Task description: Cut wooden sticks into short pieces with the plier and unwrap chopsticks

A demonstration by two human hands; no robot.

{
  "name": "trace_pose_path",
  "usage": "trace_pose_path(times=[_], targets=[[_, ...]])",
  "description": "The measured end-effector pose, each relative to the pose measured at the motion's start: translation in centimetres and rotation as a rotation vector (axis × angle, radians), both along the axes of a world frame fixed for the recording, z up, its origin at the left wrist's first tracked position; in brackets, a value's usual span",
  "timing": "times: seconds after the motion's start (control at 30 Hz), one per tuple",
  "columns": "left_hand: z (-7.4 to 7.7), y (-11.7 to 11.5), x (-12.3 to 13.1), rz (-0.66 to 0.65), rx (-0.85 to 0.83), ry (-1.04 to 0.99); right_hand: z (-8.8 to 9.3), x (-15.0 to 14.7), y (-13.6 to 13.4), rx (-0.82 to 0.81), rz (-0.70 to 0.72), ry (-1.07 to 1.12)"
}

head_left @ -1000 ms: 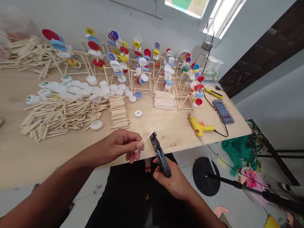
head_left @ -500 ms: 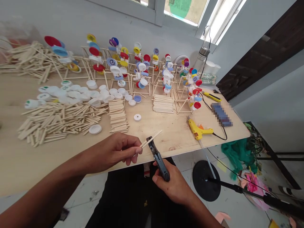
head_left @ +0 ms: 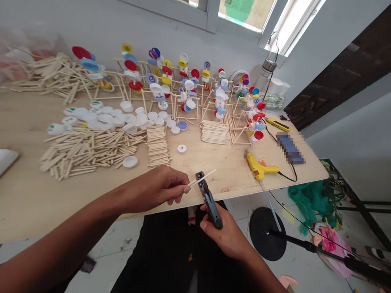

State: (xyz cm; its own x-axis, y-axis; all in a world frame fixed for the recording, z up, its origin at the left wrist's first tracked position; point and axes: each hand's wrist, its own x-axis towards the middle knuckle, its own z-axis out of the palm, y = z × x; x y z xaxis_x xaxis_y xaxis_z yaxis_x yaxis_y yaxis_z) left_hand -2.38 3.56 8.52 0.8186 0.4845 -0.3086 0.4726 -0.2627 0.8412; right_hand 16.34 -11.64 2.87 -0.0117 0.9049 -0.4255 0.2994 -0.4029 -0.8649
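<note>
Stick (head_left: 210, 173) prob. light, stiff, snappable; best held nr end, where L hand (head_left: 172, 184) pinches it; R hand (head_left: 225, 231) grips plier-like tool (head_left: 210, 203).

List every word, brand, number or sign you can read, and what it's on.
No words or numbers are readable.
Round white plastic caps: green print, too small.
Round lavender plastic caps: dark swirl, no legible word.
Flat green-and-white packet: print too blurred.
Dark grey metal hand tool: no legible marking.
</note>
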Motion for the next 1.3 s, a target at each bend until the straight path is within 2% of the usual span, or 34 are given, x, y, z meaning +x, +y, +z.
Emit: trace_pose_path(times=[0.13, 0.43, 1.07, 1.3], targets=[[0.3, -0.2, 0.2, 0.003, 0.053, 0.024, -0.2, 0.1, 0.1, -0.014, 0.005, 0.022], [0.0, 0.1, 1.1, -0.077, 0.098, 0.055, -0.2, -0.2, 0.1, 0.003, 0.020, -0.015], [-0.3, 1.7, 1.6, -0.223, -0.059, 0.144, -0.9, -0.3, 0.1, -0.030, 0.016, -0.028], [-0.8, 2.1, 1.7, -0.218, -0.150, 0.154, -1.3, -0.5, -0.1, -0.051, 0.000, -0.012]])
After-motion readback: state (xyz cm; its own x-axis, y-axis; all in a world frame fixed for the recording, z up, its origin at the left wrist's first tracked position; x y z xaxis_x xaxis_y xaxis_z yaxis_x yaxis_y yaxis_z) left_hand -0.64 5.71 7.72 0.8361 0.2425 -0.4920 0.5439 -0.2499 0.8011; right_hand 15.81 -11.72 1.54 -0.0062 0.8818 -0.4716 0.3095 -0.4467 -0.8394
